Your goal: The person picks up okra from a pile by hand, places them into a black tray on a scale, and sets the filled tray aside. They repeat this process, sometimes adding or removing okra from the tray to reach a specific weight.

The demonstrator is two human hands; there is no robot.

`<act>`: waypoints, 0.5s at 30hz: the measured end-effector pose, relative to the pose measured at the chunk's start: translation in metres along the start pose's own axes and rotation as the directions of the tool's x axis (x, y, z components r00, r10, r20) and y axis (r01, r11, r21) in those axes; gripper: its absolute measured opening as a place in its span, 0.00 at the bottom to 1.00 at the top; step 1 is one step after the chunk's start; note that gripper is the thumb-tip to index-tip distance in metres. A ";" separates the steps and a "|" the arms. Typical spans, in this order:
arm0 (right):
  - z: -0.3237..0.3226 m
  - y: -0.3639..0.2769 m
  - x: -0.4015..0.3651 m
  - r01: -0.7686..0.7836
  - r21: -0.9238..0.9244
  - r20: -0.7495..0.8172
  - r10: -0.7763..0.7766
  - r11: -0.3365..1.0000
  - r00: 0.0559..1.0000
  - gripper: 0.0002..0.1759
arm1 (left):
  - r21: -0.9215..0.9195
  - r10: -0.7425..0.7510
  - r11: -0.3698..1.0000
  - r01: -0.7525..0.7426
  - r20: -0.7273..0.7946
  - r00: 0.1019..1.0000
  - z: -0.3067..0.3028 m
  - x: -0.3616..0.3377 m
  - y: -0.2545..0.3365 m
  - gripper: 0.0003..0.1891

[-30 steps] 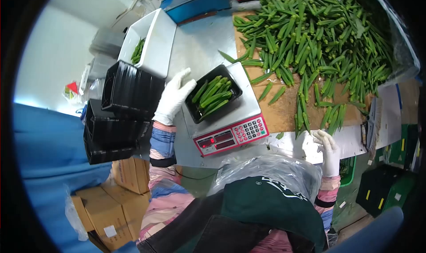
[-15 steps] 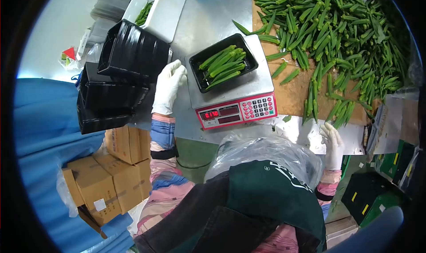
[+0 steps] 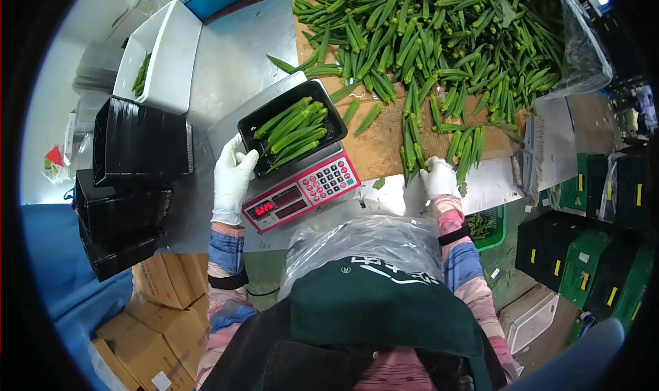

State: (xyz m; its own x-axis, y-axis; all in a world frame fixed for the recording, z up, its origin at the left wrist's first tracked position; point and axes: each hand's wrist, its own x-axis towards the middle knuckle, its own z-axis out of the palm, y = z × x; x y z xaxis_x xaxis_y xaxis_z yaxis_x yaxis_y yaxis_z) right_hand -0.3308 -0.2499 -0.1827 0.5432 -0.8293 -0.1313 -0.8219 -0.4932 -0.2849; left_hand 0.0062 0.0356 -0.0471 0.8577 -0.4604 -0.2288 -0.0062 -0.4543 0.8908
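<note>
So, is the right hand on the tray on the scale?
No, the right hand rests by the loose okra on the cardboard; only the left hand touches the tray.

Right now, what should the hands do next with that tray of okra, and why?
Probably lift the black tray off the scale with the left hand: it touches the tray's corner, okra fills the tray, and the scale's display shows a reading. The right hand rests on loose okra pods.
</note>
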 end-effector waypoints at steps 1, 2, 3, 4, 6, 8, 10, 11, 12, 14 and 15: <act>0.005 0.002 0.001 -0.070 0.041 0.066 0.067 0.997 0.996 0.17 | 0.001 -0.008 1.000 0.008 -0.001 1.000 0.000 -0.003 0.003 0.27; 0.007 0.008 0.001 -0.109 0.160 0.084 0.097 0.981 0.992 0.17 | 0.001 -0.013 1.000 0.013 0.010 1.000 -0.002 -0.004 0.001 0.25; 0.001 0.007 -0.002 -0.147 0.276 0.109 0.121 0.950 0.987 0.17 | -0.026 -0.038 0.999 0.039 0.040 0.998 -0.004 -0.004 -0.002 0.25; -0.003 0.005 -0.003 -0.185 0.387 0.140 0.141 0.903 0.980 0.16 | -0.050 -0.064 0.996 0.068 0.069 0.996 -0.006 -0.004 -0.006 0.24; -0.026 -0.012 -0.003 -0.202 0.612 0.192 0.104 0.765 0.976 0.14 | -0.046 -0.145 0.987 0.151 0.116 0.983 -0.007 -0.007 -0.008 0.23; -0.044 -0.046 -0.003 -0.061 0.736 0.093 -0.012 0.674 0.996 0.15 | -0.024 -0.161 0.986 0.167 0.161 0.974 -0.008 -0.010 -0.004 0.17; -0.076 -0.095 0.002 0.273 0.693 -0.102 -0.284 0.668 0.953 0.17 | 0.000 -0.170 0.985 0.172 0.165 0.972 0.005 -0.011 -0.003 0.14; -0.091 -0.119 0.004 0.432 0.646 -0.195 -0.411 0.629 0.890 0.18 | -0.013 -0.159 0.987 0.163 0.150 0.976 0.006 -0.010 -0.008 0.14; -0.098 -0.138 0.004 0.488 0.631 -0.232 -0.454 0.603 0.860 0.19 | -0.005 -0.170 0.985 0.173 0.156 0.973 0.005 -0.008 -0.012 0.14; -0.113 -0.168 0.000 0.552 0.622 -0.274 -0.506 0.555 0.818 0.21 | -0.035 -0.176 0.982 0.185 0.178 0.968 0.004 -0.008 -0.014 0.14; -0.114 -0.171 -0.002 0.574 0.600 -0.284 -0.523 0.557 0.804 0.21 | -0.069 -0.192 0.976 0.208 0.191 0.963 0.003 -0.010 -0.012 0.14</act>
State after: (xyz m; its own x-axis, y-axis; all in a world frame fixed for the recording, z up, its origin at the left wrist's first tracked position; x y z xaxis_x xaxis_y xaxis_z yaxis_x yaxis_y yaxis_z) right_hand -0.2111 -0.1937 -0.0253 0.8177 -0.4831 0.3128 -0.0431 -0.5934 -0.8037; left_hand -0.0041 0.0435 -0.0566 0.7286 -0.5016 -0.4664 0.2082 -0.4865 0.8485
